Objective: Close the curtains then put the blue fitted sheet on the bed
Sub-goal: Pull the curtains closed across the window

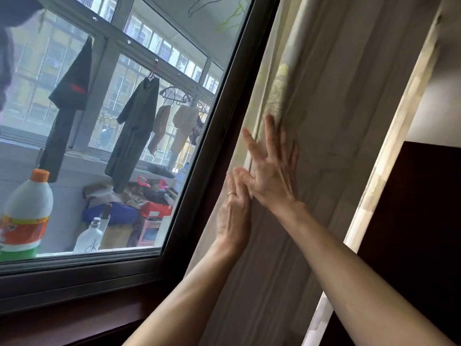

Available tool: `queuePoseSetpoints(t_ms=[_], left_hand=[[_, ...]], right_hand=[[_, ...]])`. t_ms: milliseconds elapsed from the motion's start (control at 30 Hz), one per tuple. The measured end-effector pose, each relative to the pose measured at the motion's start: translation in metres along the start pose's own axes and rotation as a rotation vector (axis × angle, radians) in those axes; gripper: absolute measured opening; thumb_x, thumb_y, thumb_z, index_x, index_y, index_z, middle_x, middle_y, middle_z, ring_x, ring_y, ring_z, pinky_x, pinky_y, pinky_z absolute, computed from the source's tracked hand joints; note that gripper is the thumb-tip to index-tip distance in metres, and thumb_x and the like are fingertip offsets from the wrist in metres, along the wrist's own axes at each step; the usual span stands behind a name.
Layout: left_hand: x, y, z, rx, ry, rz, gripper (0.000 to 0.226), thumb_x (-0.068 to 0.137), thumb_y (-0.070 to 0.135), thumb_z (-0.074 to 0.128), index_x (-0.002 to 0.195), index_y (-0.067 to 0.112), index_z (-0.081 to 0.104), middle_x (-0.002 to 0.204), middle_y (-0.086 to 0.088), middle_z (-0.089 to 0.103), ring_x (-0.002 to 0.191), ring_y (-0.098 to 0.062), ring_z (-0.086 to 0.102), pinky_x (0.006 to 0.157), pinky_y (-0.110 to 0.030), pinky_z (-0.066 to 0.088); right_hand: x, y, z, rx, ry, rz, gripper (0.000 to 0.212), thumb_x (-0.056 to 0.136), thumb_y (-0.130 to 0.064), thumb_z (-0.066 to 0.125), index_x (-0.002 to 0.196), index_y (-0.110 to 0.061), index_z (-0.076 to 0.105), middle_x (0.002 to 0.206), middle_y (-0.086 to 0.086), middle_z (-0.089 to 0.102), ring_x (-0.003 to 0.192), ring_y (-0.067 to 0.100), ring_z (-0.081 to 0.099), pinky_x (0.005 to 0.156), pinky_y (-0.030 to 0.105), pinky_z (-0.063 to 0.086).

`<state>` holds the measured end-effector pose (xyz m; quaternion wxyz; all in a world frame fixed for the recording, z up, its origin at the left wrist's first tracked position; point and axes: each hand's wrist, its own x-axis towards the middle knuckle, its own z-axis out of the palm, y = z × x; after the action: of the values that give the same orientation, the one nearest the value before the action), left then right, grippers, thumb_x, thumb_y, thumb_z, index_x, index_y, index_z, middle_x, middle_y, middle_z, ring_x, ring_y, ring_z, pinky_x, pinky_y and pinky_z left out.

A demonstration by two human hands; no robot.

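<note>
Reaching up from the lower edge, two bare forearms meet at the beige pleated curtain, which hangs gathered in one bunch along the right side of the dark window frame, leaving the glass uncovered. The right hand is spread wide, its fingers straight and fanned, pressed flat against the folds. The left hand lies just below it, fingers straight and close together against the curtain's edge. It grips nothing that shows, and its fingertips touch the right hand's thumb side. One thin gold ring sits on a left finger. A strip of lacy pale-green fabric shows among the folds above the right hand.

Beyond the glass, two bottles stand at the sill: a large white plastic bottle with an orange cap and orange label, and a smaller frosted bottle with a silver cap. Four garments hang clearly: a black one, a long dark green one, a tan one and a cream one. One dark wooden panel stands at the right.
</note>
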<state>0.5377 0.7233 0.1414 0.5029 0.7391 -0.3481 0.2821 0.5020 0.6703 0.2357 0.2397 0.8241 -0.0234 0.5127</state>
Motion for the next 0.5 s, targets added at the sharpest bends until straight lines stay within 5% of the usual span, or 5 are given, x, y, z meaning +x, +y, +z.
queuePoseSetpoints(t_ms=[167, 233, 300, 367, 500], left_hand=[[-0.013, 0.012, 0.016, 0.086, 0.06, 0.147, 0.088, 0.061, -0.01, 0.064, 0.141, -0.01, 0.028, 0.146, -0.028, 0.032, 0.076, -0.03, 0.067, 0.052, -0.03, 0.047], [-0.015, 0.009, 0.025, 0.102, 0.116, 0.23, 0.087, 0.056, -0.005, 0.07, 0.136, -0.009, 0.038, 0.141, -0.029, 0.039, 0.105, -0.033, 0.063, 0.071, -0.029, 0.055], [-0.012, 0.003, 0.027, 0.074, 0.069, 0.187, 0.1, 0.069, 0.015, 0.07, 0.149, 0.004, 0.012, 0.153, -0.027, 0.012, 0.14, -0.042, 0.021, 0.104, -0.053, 0.037], [-0.006, -0.006, 0.025, 0.027, -0.078, -0.015, 0.123, 0.066, 0.047, 0.073, 0.148, 0.025, -0.016, 0.155, -0.017, -0.017, 0.143, -0.039, -0.01, 0.109, -0.062, 0.011], [0.001, -0.008, 0.028, -0.178, -0.201, -0.059, 0.123, 0.069, 0.031, 0.07, 0.142, 0.028, -0.028, 0.155, -0.011, -0.021, 0.145, -0.032, -0.004, 0.104, -0.064, 0.026]], right_hand=[[0.019, 0.011, 0.015, 0.115, 0.087, 0.158, 0.108, 0.07, -0.002, 0.072, 0.15, -0.036, 0.008, 0.157, 0.011, -0.016, 0.145, 0.034, -0.006, 0.116, 0.044, 0.02], [0.022, 0.018, 0.015, 0.153, 0.072, 0.192, 0.109, 0.065, 0.026, 0.048, 0.151, -0.031, 0.013, 0.158, 0.014, -0.01, 0.146, 0.028, -0.001, 0.114, 0.025, 0.018], [0.019, 0.025, 0.012, 0.184, 0.042, 0.211, 0.105, 0.065, 0.031, 0.039, 0.151, -0.025, 0.017, 0.158, 0.013, -0.007, 0.143, 0.025, 0.015, 0.109, 0.027, 0.033], [0.014, 0.03, 0.007, 0.176, 0.045, 0.201, 0.104, 0.066, 0.031, 0.04, 0.151, -0.025, 0.017, 0.159, 0.011, -0.006, 0.136, 0.029, 0.03, 0.098, 0.035, 0.047], [0.009, 0.033, 0.003, 0.142, 0.061, 0.185, 0.1, 0.071, 0.029, 0.038, 0.151, -0.028, 0.018, 0.158, 0.016, -0.001, 0.135, 0.033, 0.032, 0.098, 0.032, 0.047]])
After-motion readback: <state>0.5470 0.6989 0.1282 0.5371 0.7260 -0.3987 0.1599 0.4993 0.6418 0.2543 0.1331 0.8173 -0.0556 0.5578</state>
